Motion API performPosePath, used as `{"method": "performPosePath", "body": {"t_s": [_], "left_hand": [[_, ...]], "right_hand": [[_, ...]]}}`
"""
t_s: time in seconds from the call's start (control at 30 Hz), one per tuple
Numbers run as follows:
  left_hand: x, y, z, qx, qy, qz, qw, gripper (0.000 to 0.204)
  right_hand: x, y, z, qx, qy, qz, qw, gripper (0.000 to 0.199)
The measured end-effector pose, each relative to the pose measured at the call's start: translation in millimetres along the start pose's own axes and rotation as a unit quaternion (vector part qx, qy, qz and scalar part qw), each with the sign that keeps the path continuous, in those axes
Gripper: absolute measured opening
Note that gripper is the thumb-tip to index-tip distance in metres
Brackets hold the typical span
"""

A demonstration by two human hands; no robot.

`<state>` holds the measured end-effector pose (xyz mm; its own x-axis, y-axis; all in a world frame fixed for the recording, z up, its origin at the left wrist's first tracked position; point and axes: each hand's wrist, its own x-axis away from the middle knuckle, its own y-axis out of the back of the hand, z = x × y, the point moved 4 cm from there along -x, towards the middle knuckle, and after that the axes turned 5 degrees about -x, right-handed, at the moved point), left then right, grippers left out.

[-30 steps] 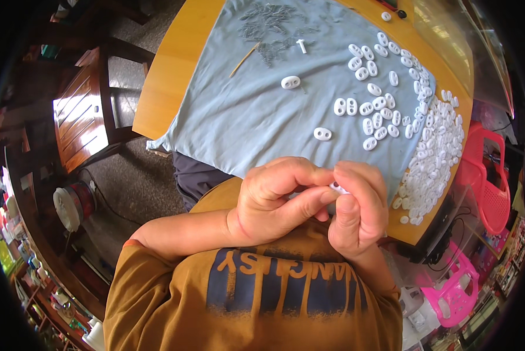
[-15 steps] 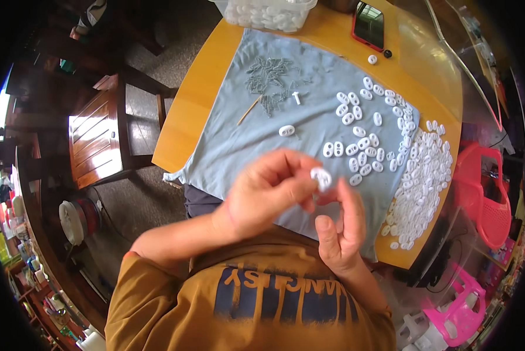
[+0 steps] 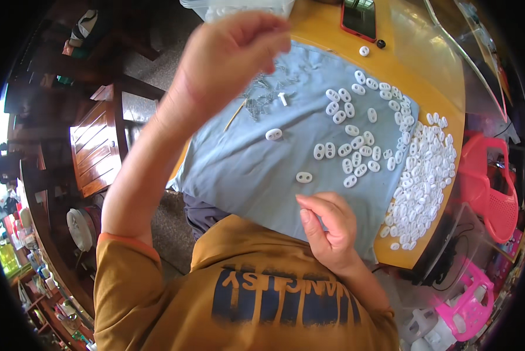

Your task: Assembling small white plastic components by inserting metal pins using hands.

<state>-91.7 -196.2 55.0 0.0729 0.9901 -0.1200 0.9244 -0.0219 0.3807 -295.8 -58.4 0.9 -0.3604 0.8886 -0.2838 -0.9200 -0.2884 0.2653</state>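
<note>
Red phone (image 3: 359,17) at table's far edge — pink plastic chairs (image 3: 489,181) to the rt.

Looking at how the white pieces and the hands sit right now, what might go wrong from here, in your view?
1. The big heap of white plastic pieces lies along the table's right edge; a brush of the right hand could push some off.
2. The left hand is raised over the blue cloth; it may hold a small piece, though I cannot tell, and one dropped there could bounce away.
3. A tug on the overhanging cloth could scatter the loose pieces.
</note>
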Motion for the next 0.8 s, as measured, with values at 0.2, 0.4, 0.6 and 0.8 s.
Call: {"method": "performPosePath", "body": {"t_s": [0.2, 0.4, 0.6, 0.8], "left_hand": [[27, -35, 14, -0.267, -0.150, 0.026, 0.952, 0.009], [27, -46, 18, -0.439, -0.210, 0.009, 0.873, 0.007], [23, -55, 17, -0.485, -0.230, 0.030, 0.843, 0.007], [44, -57, -9, -0.334, -0.213, 0.028, 0.918, 0.008]], "right_hand": [[-2, 1, -3, -0.022, -0.013, 0.015, 1.000, 0.021], [-2, 1, -4, -0.035, -0.023, 0.012, 0.999, 0.022], [-3, 3, -4, -0.040, -0.009, 0.012, 0.999, 0.022], [1, 11, -6, -0.090, -0.027, -0.024, 0.995, 0.020]]}}
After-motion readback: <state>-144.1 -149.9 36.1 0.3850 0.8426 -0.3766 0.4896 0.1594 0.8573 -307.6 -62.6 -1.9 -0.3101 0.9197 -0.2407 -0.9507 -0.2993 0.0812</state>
